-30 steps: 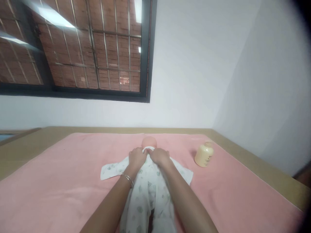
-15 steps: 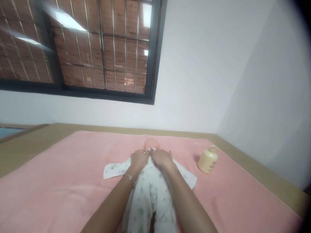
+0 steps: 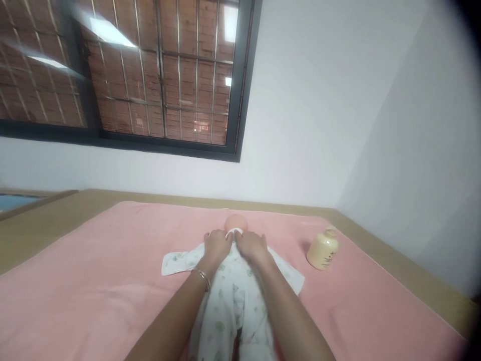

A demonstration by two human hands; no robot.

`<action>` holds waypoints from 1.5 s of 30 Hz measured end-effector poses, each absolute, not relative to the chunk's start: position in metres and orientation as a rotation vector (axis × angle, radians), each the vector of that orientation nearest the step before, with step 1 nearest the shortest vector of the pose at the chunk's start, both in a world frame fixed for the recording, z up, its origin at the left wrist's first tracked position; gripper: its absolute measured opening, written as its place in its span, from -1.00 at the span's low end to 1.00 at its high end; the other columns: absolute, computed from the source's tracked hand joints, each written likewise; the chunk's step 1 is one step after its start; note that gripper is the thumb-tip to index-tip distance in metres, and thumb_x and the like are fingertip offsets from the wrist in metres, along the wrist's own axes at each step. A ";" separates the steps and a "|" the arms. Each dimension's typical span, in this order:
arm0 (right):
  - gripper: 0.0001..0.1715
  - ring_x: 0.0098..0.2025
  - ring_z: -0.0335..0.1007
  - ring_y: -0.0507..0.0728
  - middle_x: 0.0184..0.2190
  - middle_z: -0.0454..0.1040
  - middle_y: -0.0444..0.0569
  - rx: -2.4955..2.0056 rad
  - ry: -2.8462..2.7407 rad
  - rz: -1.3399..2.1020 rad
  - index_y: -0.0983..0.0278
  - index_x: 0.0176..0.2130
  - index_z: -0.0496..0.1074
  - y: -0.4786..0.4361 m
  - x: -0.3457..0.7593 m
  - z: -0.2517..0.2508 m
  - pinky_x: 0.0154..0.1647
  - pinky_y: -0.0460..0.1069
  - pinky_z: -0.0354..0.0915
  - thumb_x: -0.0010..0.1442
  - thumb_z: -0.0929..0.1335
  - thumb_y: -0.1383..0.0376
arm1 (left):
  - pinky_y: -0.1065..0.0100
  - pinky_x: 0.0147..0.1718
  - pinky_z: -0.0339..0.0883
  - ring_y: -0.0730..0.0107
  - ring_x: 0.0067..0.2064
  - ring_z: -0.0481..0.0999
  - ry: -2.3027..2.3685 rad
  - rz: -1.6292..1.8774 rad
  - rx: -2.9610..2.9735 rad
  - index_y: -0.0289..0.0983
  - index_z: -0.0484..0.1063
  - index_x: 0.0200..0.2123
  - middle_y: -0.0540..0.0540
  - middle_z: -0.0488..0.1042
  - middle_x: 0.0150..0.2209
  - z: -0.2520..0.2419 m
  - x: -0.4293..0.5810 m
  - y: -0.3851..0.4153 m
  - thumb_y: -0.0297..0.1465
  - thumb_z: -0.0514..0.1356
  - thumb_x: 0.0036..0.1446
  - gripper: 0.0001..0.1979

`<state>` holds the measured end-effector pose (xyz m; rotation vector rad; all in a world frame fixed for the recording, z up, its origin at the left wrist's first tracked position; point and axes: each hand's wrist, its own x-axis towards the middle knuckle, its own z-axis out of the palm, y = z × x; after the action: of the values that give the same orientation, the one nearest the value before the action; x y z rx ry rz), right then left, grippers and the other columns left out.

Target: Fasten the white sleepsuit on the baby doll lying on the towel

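A baby doll lies on its back, its round pinkish head [image 3: 236, 222] pointing away from me. It wears a white baby romper [image 3: 221, 311] with small green prints, the sleeves spread to both sides. At the neckline my left hand [image 3: 218, 244], with a silver bangle at the wrist, has its thumb and fingers closed on the collar's left edge. Opposite it, my right hand [image 3: 252, 244] grips the collar's right edge, the thumbs close together. My hands and forearms cover much of the chest and shoulders.
Under the doll a pink blanket [image 3: 93, 250] is spread over a wooden surface [image 3: 26, 230]. A pale yellow bottle [image 3: 322, 249] stands on the blanket to the right. Behind are a white wall [image 3: 300, 125] and a barred window [image 3: 169, 90].
Both hands stay at the collar, with no clear movement. The view has shifted very slightly.
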<state>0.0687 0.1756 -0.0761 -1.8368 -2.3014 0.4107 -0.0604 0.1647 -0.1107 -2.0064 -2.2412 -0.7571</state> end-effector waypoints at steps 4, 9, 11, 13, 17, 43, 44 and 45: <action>-0.24 0.12 0.18 0.30 0.06 0.33 0.14 -1.894 -2.230 0.596 0.28 0.06 0.33 0.184 0.074 -0.079 0.15 0.30 -0.14 0.26 -0.09 -0.05 | 0.22 -0.10 0.07 0.19 -0.15 0.42 -2.175 -0.753 -1.944 -0.30 0.51 -0.38 -0.21 0.51 -0.28 -0.108 -0.057 0.164 -0.25 -0.10 0.18 -0.58; -0.13 0.09 0.20 0.32 0.01 0.38 0.17 -1.700 -2.282 0.572 0.28 -0.02 0.41 0.179 0.080 -0.069 0.15 0.29 -0.15 0.21 -0.10 -0.15 | 0.21 -0.17 0.11 0.15 -0.19 0.44 -2.330 -0.742 -1.931 -0.29 0.52 -0.38 -0.22 0.51 -0.30 -0.111 -0.061 0.166 -0.15 -0.14 0.20 -0.49; -0.12 0.07 0.23 0.32 -0.03 0.40 0.17 -1.695 -2.296 0.545 0.28 -0.05 0.43 0.179 0.079 -0.069 0.15 0.30 -0.17 0.20 -0.10 -0.17 | 0.21 -0.15 0.10 0.16 -0.19 0.43 -2.255 -0.750 -1.942 -0.30 0.52 -0.39 -0.23 0.50 -0.32 -0.111 -0.061 0.166 -0.17 -0.14 0.21 -0.49; -0.11 0.06 0.24 0.33 -0.03 0.40 0.18 -1.747 -2.280 0.546 0.29 -0.03 0.42 0.182 0.078 -0.074 0.15 0.32 -0.18 0.20 -0.10 -0.17 | 0.22 -0.11 0.08 0.18 -0.17 0.43 -2.169 -0.753 -1.936 -0.31 0.52 -0.39 -0.23 0.50 -0.32 -0.110 -0.059 0.164 -0.21 -0.13 0.21 -0.52; -0.13 0.10 0.21 0.31 0.02 0.37 0.17 -1.825 -2.248 0.591 0.29 0.04 0.36 0.190 0.077 -0.084 0.14 0.29 -0.12 0.22 -0.12 -0.13 | 0.21 -0.09 0.06 0.17 -0.14 0.41 -2.172 -0.742 -1.920 -0.31 0.52 -0.36 -0.24 0.50 -0.29 -0.107 -0.057 0.162 -0.24 -0.12 0.21 -0.55; -0.14 0.04 0.27 0.30 -0.06 0.42 0.18 -1.900 -2.293 0.444 0.30 -0.06 0.43 0.178 0.070 -0.079 0.14 0.30 -0.15 0.23 -0.11 -0.11 | 0.31 -0.20 0.13 0.23 -0.16 0.40 -2.178 -0.761 -1.923 -0.30 0.50 -0.35 -0.20 0.48 -0.29 -0.108 -0.058 0.161 -0.28 -0.08 0.20 -0.62; -0.15 0.03 0.27 0.31 -0.06 0.42 0.18 -1.899 -2.286 0.446 0.30 -0.06 0.43 0.178 0.070 -0.079 0.14 0.31 -0.17 0.23 -0.11 -0.11 | 0.30 -0.19 0.14 0.22 -0.16 0.40 -2.177 -0.754 -1.931 -0.30 0.50 -0.36 -0.20 0.48 -0.29 -0.108 -0.058 0.161 -0.28 -0.09 0.20 -0.60; -0.14 0.02 0.28 0.31 -0.08 0.43 0.18 -1.882 -2.288 0.428 0.29 -0.08 0.44 0.176 0.069 -0.078 0.14 0.32 -0.19 0.23 -0.12 -0.11 | 0.29 -0.19 0.14 0.20 -0.15 0.40 -2.193 -0.745 -1.943 -0.30 0.50 -0.35 -0.21 0.48 -0.27 -0.108 -0.058 0.161 -0.27 -0.11 0.21 -0.59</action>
<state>0.0694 0.1763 -0.0783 -1.8818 -2.2879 0.4276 -0.0584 0.1610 -0.1075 -1.9434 -2.1926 -0.7448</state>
